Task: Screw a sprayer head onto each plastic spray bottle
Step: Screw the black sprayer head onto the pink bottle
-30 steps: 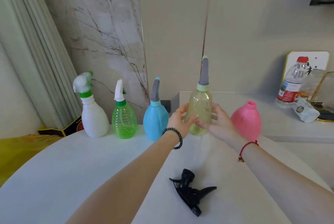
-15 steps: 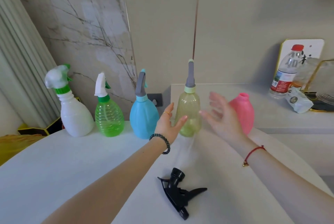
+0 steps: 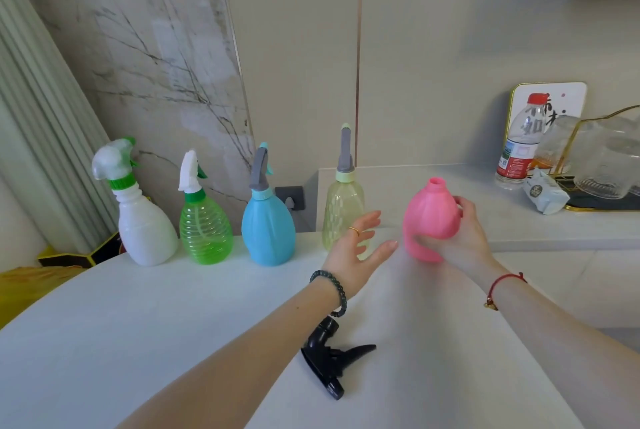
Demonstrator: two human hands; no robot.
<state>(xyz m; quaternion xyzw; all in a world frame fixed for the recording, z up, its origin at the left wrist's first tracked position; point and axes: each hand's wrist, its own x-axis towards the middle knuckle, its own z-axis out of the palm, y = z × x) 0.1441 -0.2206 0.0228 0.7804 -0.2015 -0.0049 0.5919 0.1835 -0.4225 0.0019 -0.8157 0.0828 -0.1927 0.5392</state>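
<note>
The right hand (image 3: 460,238) grips the pink bottle (image 3: 431,221) around its body; the left hand (image 3: 356,248) hovers beside it, fingers spread wide.

We're looking at two bare forearms. On the left hand (image 3: 353,252) we spot a thin gold ring (image 3: 354,230), and round that wrist a bead bracelet (image 3: 332,290), dark green. By the right hand (image 3: 460,238), a red cord (image 3: 504,281) carrying a small gold charm (image 3: 491,305).
</note>
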